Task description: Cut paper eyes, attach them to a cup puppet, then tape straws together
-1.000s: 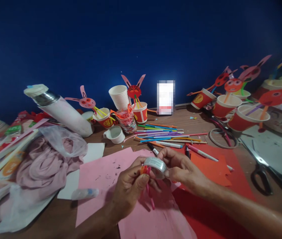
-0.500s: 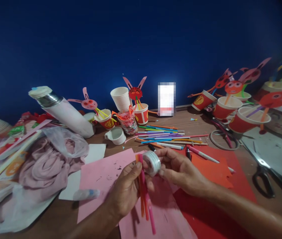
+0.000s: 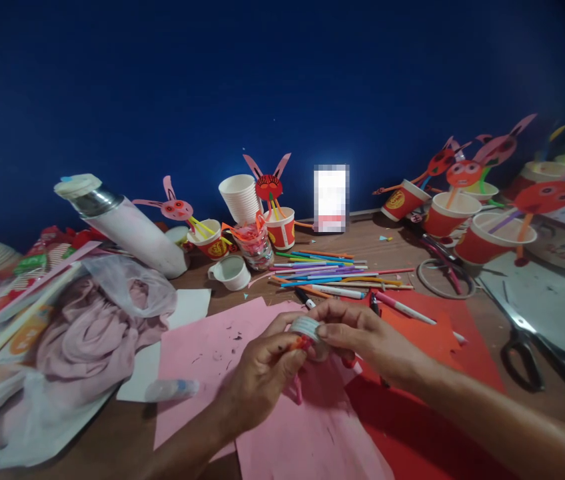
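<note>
Over the pink paper (image 3: 212,360), my left hand (image 3: 265,370) is closed on a small bundle of pink and orange sticks (image 3: 298,387), whose ends show between the fingers. My right hand (image 3: 357,333) pinches a roll of clear tape (image 3: 306,328), held against the bundle. Both hands nearly touch, and part of the bundle is hidden behind the fingers and the roll. Just behind the hands lies a pile of coloured sticks (image 3: 322,270).
Red cups with paper-faced figures stand at the back and right. Black-handled scissors (image 3: 525,327) lie on the right beside red paper (image 3: 412,420). A white flask (image 3: 132,233) leans at left, behind a pink cloth (image 3: 97,327). A glowing screen (image 3: 331,199) stands at the back.
The bundle has turned from hanging toward me to pointing away to the right, mostly behind the fingers. The tape roll has tilted and come closer to my left fingers.
</note>
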Tool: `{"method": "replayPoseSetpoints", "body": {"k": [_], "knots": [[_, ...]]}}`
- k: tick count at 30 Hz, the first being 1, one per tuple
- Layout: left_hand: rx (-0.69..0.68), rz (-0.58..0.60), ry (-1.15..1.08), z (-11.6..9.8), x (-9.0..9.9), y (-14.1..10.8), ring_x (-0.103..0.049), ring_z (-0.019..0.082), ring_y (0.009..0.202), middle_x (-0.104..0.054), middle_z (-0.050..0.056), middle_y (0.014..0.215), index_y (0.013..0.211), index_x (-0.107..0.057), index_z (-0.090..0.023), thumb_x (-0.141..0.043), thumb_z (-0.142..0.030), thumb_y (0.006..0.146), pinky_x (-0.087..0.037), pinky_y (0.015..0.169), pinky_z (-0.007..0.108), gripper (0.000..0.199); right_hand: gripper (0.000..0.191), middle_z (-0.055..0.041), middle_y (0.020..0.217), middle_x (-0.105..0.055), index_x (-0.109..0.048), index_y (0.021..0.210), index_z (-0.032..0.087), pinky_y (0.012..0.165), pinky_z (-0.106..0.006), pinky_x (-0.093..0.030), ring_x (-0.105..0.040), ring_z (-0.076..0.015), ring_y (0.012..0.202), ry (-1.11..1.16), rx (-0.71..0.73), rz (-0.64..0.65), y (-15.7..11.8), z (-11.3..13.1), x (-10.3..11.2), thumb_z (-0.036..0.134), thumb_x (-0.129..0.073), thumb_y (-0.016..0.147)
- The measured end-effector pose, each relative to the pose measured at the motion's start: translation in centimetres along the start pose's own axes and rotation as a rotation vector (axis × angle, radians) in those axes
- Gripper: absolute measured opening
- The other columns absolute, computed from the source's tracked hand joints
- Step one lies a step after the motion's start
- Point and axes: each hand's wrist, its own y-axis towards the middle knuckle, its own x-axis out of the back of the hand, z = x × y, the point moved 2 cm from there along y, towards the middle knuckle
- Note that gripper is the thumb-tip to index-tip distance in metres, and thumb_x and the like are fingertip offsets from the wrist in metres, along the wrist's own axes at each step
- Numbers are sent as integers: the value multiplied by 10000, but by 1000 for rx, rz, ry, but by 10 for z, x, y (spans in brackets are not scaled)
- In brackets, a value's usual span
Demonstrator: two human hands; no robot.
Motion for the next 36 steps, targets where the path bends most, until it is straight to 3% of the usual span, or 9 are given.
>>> {"method": "replayPoseSetpoints", "body": {"k": [3,6,8,12,16,24,28,36], "knots": [[-9,23,81,-1,-1,-1,-558,173,800,-554,86,923,732,-662,-154,-507,-292,810,-488,669,264,222,134,46,562,-523,-562,725,138,409,-149,-290,-402,-31,450,-21,-19,-31,0,-4,1,264,-543,765],[131,-15,-110,9,1,-3,-526,93,501,-572,40,699,750,-601,-141,-510,-347,807,-424,425,188,233,103,39,588,-537,-561,782,139,419,-151,-313,-422,-30,433,58,-70,-19,1,-9,2,232,-522,761],[215,-58,-284,15,2,-3,-481,77,394,-569,10,576,779,-553,-146,-523,-396,792,-358,344,163,252,133,29,641,-569,-552,856,147,452,-160,-351,-472,-39,453,152,-58,28,2,-11,1,179,-535,728],[226,-137,-521,18,0,-1,-568,134,474,-589,11,532,743,-509,-146,-606,-403,730,-423,396,192,275,219,8,690,-612,-527,930,155,481,-160,-370,-531,-53,504,267,26,94,3,-14,-1,166,-585,719],[185,-128,-585,18,-3,1,-578,135,478,-591,9,562,706,-513,-135,-631,-379,716,-437,407,203,271,280,-14,726,-617,-504,933,153,488,-170,-377,-555,-72,535,295,51,112,3,-18,-2,249,-645,711],[139,-54,-474,26,1,-5,-591,131,527,-583,28,646,727,-544,-129,-582,-354,768,-437,426,195,232,167,18,638,-604,-501,828,166,427,-157,-354,-489,-52,439,296,57,21,1,-22,-4,226,-608,715],[62,-20,-370,21,-1,-6,-589,117,559,-554,35,755,722,-568,-130,-561,-342,783,-476,494,227,220,90,46,562,-565,-506,779,172,418,-148,-336,-448,-44,413,293,25,-22,-1,-22,-4,183,-557,704],[-8,20,-141,15,-6,-9,-572,126,584,-505,68,826,718,-604,-121,-499,-320,815,-513,455,244,245,74,65,473,-480,-501,707,172,378,-154,-294,-386,-51,375,231,-52,-86,-2,-22,-1,162,-486,635]]}}
